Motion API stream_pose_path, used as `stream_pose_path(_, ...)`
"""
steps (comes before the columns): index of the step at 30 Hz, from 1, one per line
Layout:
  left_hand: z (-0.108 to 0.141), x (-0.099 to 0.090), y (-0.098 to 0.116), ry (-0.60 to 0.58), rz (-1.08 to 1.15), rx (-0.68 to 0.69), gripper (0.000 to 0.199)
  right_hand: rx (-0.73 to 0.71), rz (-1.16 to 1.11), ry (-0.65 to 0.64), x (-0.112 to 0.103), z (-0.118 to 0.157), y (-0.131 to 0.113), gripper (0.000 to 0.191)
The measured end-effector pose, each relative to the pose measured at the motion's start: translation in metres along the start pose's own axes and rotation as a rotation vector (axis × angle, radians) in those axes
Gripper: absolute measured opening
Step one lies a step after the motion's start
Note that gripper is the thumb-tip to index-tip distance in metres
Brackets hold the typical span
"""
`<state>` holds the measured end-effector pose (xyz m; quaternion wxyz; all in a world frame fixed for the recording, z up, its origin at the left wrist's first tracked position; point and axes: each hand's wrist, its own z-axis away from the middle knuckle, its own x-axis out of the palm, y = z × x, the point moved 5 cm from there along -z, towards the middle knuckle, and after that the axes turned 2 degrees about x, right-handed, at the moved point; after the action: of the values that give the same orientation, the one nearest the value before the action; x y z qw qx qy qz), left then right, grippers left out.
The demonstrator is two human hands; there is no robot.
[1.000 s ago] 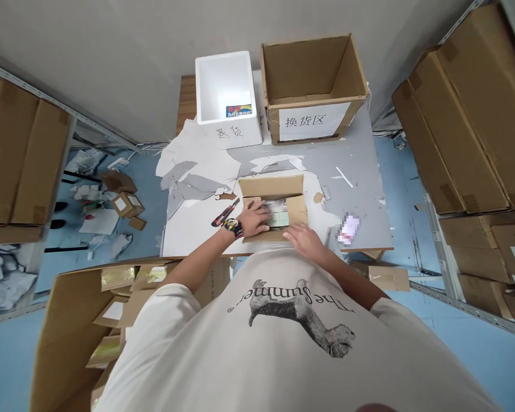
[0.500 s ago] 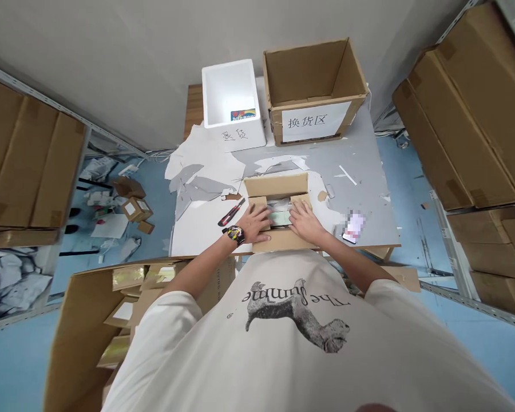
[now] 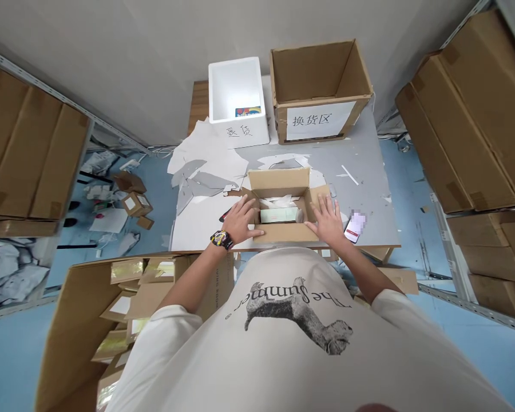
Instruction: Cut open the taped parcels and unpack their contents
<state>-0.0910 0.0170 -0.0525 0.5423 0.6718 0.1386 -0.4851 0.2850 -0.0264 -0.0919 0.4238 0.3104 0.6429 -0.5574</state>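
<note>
An open small cardboard box (image 3: 278,183) sits at the table's near edge with its flaps spread. Inside lie a pale green carton (image 3: 278,216) and white wrapping (image 3: 277,201). My left hand (image 3: 239,220) rests on the box's left flap, fingers spread, holding nothing. My right hand (image 3: 326,220) lies open against the right flap, also empty. Just beyond my left hand, a red and black utility knife (image 3: 224,216) is mostly hidden by the flap. A blurred phone (image 3: 352,228) lies to the right of my right hand.
Ahead stand a white foam box (image 3: 236,91) and an open cardboard carton (image 3: 317,74) with a paper sign. Torn white sheets (image 3: 206,160) cover the grey table (image 3: 360,171). A large carton of small packets (image 3: 68,337) sits below left; shelves of cartons flank both sides.
Both hands have moved outward from the box's middle onto its side flaps. The flaps are spread wider, the green carton shows more fully, and the knife is now mostly hidden.
</note>
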Motion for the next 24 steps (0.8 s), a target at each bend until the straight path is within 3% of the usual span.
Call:
stream_pose_path(5,0.019,0.019,-0.025,0.026,-0.004,-0.147,0.102,0.05,0.023,-0.1,0.023,-0.001,0.019,0.081)
stream_pose_path(9,0.014,0.046,-0.031,-0.096,-0.081,-0.195,0.108,0.071,0.118,-0.215,0.029,-0.007,0.022,0.085)
stream_pose_path(12,0.004,0.065,-0.026,-0.152,-0.135,-0.203,0.08,0.092,0.23,-0.294,0.023,-0.015,0.018,0.085)
stream_pose_path(16,0.0,0.078,-0.024,-0.04,-0.17,-0.261,0.044,0.105,0.334,-0.432,0.006,-0.033,0.012,0.076)
stream_pose_path(21,-0.001,0.087,-0.027,0.047,-0.181,-0.297,0.029,-0.015,0.352,-0.344,-0.017,-0.079,-0.017,0.05)
stream_pose_path(24,-0.005,0.09,-0.025,0.084,-0.17,-0.299,0.027,-0.082,0.33,-0.405,-0.001,-0.109,-0.041,0.042)
